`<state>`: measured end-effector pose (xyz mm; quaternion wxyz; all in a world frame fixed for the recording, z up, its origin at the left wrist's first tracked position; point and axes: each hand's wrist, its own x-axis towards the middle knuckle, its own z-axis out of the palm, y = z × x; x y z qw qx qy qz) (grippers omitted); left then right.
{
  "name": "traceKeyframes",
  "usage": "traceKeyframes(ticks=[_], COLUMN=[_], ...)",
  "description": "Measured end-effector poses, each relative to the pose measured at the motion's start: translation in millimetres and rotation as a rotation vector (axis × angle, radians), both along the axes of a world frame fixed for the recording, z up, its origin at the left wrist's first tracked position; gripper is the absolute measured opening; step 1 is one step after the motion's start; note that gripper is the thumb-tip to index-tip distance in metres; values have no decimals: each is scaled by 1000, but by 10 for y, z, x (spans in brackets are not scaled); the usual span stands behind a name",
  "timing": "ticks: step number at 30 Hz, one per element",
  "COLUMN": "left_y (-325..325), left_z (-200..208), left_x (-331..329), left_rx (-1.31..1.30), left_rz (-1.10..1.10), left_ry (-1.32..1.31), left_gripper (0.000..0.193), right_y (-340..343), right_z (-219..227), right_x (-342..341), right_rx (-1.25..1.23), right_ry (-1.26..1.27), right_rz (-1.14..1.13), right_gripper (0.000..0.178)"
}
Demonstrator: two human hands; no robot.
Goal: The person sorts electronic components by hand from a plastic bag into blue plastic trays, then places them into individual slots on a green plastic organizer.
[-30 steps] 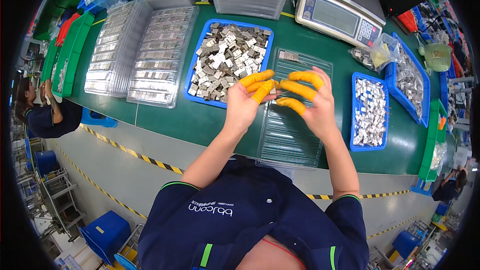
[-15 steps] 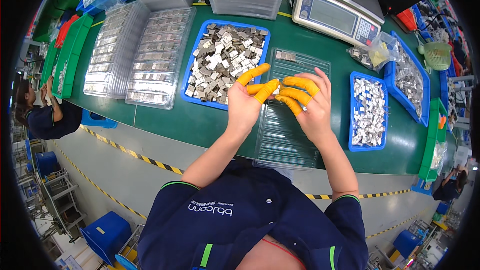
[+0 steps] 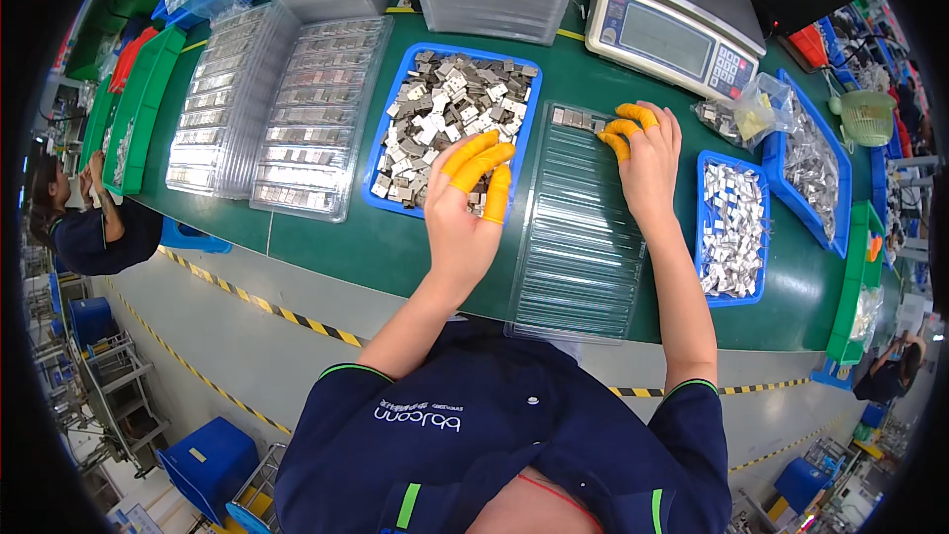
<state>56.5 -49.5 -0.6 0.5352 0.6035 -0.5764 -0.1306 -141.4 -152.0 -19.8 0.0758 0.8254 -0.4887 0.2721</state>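
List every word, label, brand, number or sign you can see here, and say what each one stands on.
Dark blue shirt: pale lettering on the chest, upside down in this view; I won't copy it out.
Scale: marks on the keypad and print on the panel, too small to read surely.
Loose metal parts: any marks are too small to make out.

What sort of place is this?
Probably a factory assembly or packing floor: a blue bin heaped with small metallic-looking parts, a digital scale and yellow-and-black floor tape suggest it.
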Motion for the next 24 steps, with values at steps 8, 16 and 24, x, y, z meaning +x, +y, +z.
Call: traceKeyframes(ticks=[8,16,24], left_y=[-27,-203,-352], left_z=[-54,-119,-108], left_x=[200,169,50], left_rx=[3,154,202], left_rz=[141,188,133], left_ry=[-228,-578,-793], left_gripper=[23,26,16], right_y=[41,453,591], right_z=[108,331,2], right_x=[-20,-1076,-1509], right_rx=[51,173,401], right_ry=[-2,-132,-200], right_rz=[11,-320,-484], right_gripper=[16,23,26])
